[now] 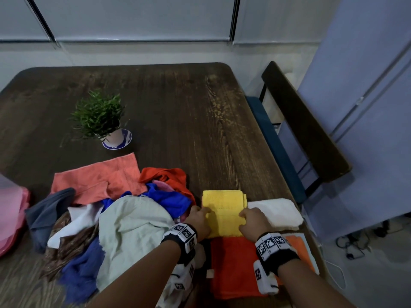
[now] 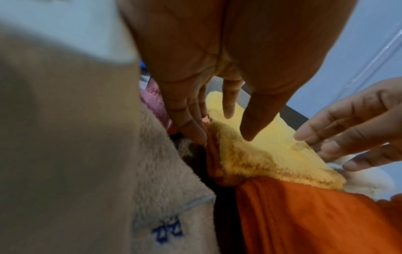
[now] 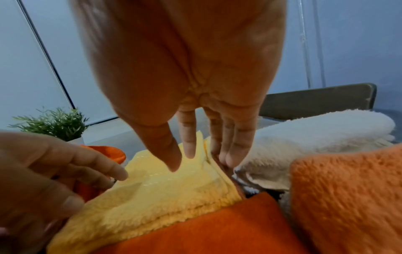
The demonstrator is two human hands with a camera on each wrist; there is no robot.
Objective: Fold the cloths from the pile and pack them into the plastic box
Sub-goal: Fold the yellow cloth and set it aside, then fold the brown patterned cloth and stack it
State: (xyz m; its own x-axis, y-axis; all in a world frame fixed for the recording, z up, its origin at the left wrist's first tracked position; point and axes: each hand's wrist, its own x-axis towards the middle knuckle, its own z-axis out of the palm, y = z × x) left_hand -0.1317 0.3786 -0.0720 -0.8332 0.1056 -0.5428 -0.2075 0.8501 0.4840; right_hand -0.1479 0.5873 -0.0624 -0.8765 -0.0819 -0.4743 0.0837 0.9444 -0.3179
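Observation:
A folded yellow cloth lies on a flat orange cloth near the table's front right. My left hand is at its left edge, thumb and forefinger over the top and the other fingers straight down along the side. My right hand mirrors this at the right edge, its outer fingers between the yellow cloth and a folded white towel. The unfolded pile lies to the left. A pink plastic box shows at the left edge.
A paler orange folded cloth lies at the front right corner. A small potted plant stands on a saucer mid-table. A chair is pushed against the table's right side.

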